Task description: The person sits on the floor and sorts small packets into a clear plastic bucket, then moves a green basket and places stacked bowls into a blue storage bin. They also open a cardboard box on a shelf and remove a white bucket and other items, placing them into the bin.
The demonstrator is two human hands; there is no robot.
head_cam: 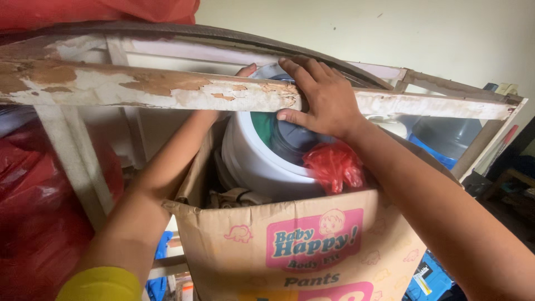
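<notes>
probably a home storeroom: a peeling white wooden shelf frame (167, 92), a stuffed brown cardboard box (301, 245), red plastic bags (33, 212) left, grey water jug (446, 134) far right.

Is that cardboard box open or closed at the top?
Open. The cardboard box has its flap standing up, and a white bucket and a red plastic bag stick out above its rim.

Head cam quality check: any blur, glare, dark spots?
Head view: soft and slightly blurred overall; right hand readable, left hand mostly hidden behind the peeling wooden bar; no harsh glare; lower right corner dark; cardboard box evenly lit.
</notes>
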